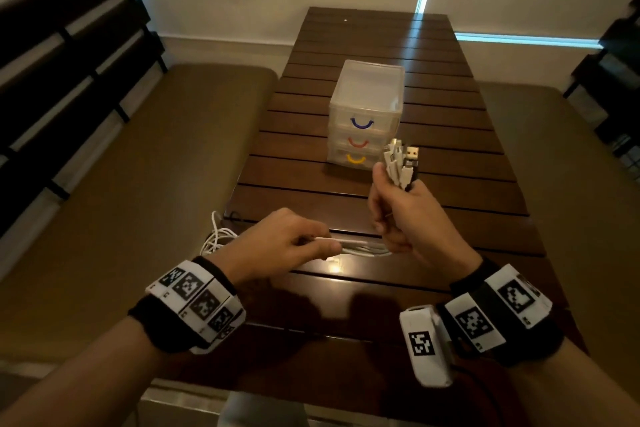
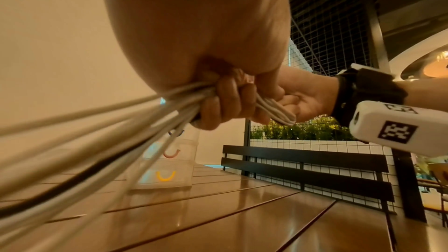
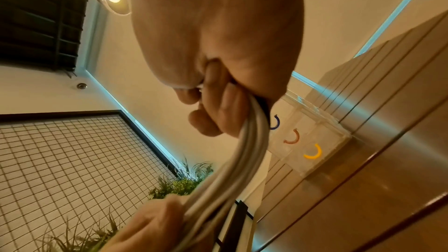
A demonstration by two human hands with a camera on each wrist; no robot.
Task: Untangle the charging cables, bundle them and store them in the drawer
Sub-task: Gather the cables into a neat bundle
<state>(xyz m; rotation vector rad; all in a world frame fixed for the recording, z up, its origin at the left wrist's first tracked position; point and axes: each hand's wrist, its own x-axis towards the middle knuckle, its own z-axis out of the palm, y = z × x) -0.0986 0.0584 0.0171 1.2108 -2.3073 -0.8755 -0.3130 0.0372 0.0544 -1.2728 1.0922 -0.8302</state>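
Both hands grip the cables [image 1: 363, 246]: right hand [image 1: 408, 215], left hand [image 1: 280, 243]; loops hidden.

Left hand [image 1: 284, 242]: near left, knuckles up, fingers curled, pinching the white charging cables [image 1: 360, 248]
Right hand [image 1: 407, 215]: raised, fist round their plug ends

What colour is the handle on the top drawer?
Blue. The top drawer's handle shows best in the head view.

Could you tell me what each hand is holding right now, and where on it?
Both hold the cables: right hand just below the plugs, left hand farther along the strands.
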